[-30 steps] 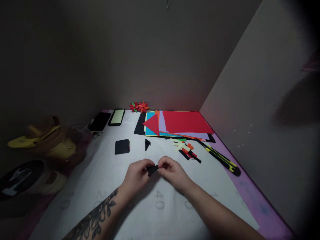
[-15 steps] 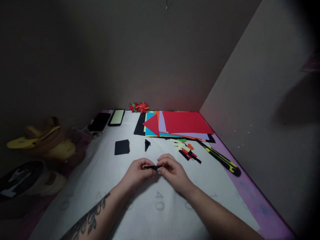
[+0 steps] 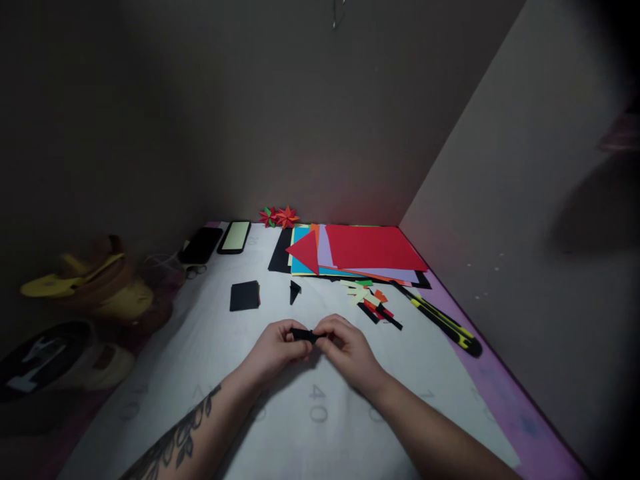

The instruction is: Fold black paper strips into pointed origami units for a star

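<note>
Between my two hands is a small folded piece of black paper (image 3: 303, 335), pinched at both ends. My left hand (image 3: 281, 348) grips its left end with thumb and forefinger, and my right hand (image 3: 346, 347) closes on the right end. The fingers cover part of the fold. Just beyond them lies a small folded black paper triangle (image 3: 295, 291). A stack of black paper squares (image 3: 245, 296) sits to its left, with a thin reddish edge showing on the right side.
Colored paper sheets (image 3: 375, 247) lie at the back, beside folded paper stars (image 3: 287, 217). Paper scraps (image 3: 370, 300) and a yellow-black utility knife (image 3: 445, 323) are on the right. Two phones (image 3: 235, 237) (image 3: 201, 245) lie back left. Caps (image 3: 95, 287) stand at the left edge.
The folded black paper has tilted between my fingers, so more of its flat face shows. Both hands stay in nearly the same place. The view has shifted very slightly.
</note>
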Demonstrator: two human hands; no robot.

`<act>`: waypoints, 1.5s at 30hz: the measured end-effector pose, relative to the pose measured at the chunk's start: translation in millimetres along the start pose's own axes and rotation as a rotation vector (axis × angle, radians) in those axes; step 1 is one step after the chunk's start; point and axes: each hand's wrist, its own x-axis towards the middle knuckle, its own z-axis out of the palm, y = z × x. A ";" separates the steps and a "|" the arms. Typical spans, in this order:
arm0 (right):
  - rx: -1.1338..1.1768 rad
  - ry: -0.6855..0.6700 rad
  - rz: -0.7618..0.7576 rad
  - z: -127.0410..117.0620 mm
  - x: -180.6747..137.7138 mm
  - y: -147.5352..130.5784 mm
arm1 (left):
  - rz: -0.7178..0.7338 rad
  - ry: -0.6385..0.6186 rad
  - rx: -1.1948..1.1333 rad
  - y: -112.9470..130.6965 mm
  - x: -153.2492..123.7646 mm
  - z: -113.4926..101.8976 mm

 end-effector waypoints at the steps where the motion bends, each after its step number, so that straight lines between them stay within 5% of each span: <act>1: -0.006 0.003 -0.013 0.2 0.0 0.1 | -0.003 0.000 0.001 0.0 -0.1 0.2; 10: -0.053 0.022 -0.113 1.4 -2.4 1.7 | -0.040 -0.032 -0.034 -3.1 0.0 1.3; 18: 0.177 0.097 0.260 5.4 -0.2 4.8 | 0.085 -0.001 0.133 -2.9 0.2 1.7; 27: 0.177 0.102 0.228 12.5 -2.2 7.1 | 0.204 0.099 0.364 -2.7 0.2 5.0; 35: 0.473 0.054 0.413 11.6 0.7 -0.6 | 0.186 0.159 0.395 1.0 -1.9 9.0; 42: 0.408 0.185 0.353 -3.8 1.6 10.7 | 0.252 0.261 0.412 -0.3 2.4 -3.4; 45: 0.196 0.061 0.298 -1.5 0.2 5.7 | 0.264 0.178 0.440 -1.3 2.2 -2.5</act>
